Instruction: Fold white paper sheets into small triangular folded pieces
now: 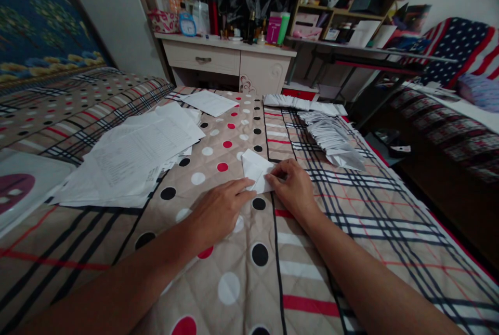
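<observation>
A small piece of white paper (255, 169), folded with slanted edges, lies on the patterned quilt in front of me. My right hand (292, 187) pinches its right side between thumb and bent fingers. At the lower left corner of the paper, my left hand (224, 208) has its thumb and fingertips closed on the edge. To the left spreads a pile of printed sheets (136, 148), partly overlapping. Beyond it lies a separate white sheet (212, 102). On the right, a fanned row of folded papers (325, 137) stretches along the quilt, with another row (296, 103) behind it.
The quilt (230, 288) has dots, stripes and checks. A white plastic lid or box (50, 169) stands at the left edge. Behind the bed is a white dresser (200, 59) crowded with bottles and boxes. A desk (374, 52) stands at the back right.
</observation>
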`<state>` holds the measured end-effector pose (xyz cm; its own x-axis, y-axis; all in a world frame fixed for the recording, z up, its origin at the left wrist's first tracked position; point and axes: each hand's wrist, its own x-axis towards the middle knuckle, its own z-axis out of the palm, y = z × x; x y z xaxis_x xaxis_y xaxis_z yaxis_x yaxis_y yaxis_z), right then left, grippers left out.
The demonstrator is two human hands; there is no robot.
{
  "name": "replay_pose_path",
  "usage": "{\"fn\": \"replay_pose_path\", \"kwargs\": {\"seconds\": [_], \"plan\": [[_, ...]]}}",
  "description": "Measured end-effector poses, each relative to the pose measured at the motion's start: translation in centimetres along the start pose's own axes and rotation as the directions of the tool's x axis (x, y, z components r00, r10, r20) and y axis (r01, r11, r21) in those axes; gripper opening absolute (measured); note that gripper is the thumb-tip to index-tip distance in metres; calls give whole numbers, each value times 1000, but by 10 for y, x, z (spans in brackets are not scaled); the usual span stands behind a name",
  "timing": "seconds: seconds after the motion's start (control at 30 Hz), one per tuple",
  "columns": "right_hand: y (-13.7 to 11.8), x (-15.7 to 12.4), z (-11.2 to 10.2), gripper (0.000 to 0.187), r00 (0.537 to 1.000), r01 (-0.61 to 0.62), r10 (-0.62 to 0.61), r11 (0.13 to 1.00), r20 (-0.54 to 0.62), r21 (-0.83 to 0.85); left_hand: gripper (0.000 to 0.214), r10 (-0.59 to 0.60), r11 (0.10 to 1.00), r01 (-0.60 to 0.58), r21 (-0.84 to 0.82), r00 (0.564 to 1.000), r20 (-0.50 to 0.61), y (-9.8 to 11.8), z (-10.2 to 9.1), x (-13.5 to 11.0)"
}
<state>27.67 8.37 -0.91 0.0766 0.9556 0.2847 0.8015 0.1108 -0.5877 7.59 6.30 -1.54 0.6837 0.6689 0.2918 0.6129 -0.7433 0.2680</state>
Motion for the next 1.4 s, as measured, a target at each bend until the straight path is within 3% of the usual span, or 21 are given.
{"fn": "replay_pose_path", "kwargs": {"seconds": [0.4,0.97,1.23,1.4], "plan": [[-2,5,4,12,999,-37,37,995,-4,-95,52,12,1000,-12,-9,999,32,0,0,3],[-2,3,5,11,999,-14,14,1000,-40,-5,53,19,1000,-19,-3,999,31,-1,2,0],[-4,3,9,12,998,-61,55,988,-41,-141,54,7,1000,-8,17,997,72,2,-1,4],[-5,2,7,4,990,117,-129,973,-50,-198,54,-1,1000,-1,26,997,80,2,-2,5]]}}
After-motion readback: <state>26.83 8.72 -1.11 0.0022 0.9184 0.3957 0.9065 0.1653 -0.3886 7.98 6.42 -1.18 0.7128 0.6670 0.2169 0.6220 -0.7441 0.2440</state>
